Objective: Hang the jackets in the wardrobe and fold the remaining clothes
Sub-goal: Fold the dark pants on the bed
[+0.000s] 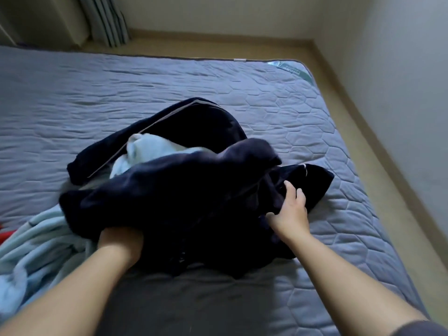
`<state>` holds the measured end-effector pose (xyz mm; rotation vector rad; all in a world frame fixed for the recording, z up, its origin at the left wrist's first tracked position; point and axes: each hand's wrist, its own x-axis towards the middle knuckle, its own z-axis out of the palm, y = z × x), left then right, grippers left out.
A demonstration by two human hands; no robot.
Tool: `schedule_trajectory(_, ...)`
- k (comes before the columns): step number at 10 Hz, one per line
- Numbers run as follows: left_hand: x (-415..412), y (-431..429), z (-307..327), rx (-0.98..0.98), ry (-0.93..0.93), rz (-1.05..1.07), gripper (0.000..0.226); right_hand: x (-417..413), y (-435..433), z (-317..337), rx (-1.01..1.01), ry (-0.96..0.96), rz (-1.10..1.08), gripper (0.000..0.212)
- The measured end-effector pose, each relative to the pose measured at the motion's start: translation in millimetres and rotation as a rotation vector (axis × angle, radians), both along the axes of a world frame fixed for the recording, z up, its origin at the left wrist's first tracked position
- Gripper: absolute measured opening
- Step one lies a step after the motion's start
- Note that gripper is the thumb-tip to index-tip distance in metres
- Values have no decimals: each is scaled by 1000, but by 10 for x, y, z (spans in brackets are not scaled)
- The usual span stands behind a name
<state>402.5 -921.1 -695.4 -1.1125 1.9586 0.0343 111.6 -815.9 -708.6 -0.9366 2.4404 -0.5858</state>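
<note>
Your right hand [289, 209] curls its fingers into the dark garment [194, 195] on the grey quilted mattress [266, 98]; your left hand [121, 241] lies beneath it, fingers unseen. Beige floor [194, 47] at twelve o'clock.

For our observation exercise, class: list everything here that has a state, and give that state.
Dark garment: crumpled, unfolded.
Striped garment: unfolded, lying on bed.
White garment: bunched, partly buried.
Blanket: rumpled.
Left hand: fingers hidden under dark garment.
Right hand: gripping dark garment.
</note>
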Motion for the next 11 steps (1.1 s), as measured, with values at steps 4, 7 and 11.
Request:
schedule_trajectory(4,-550,-234,800,-220,757,-66,75,204,-76,21,193,-269,482,15)
schedule_trajectory(7,20,71,99,52,221,-389,30,-58,45,-111,295,-536,172,62)
schedule_trajectory(11,665,417,61,-120,501,-349,96,967,-149,-311,275,-76,637,30)
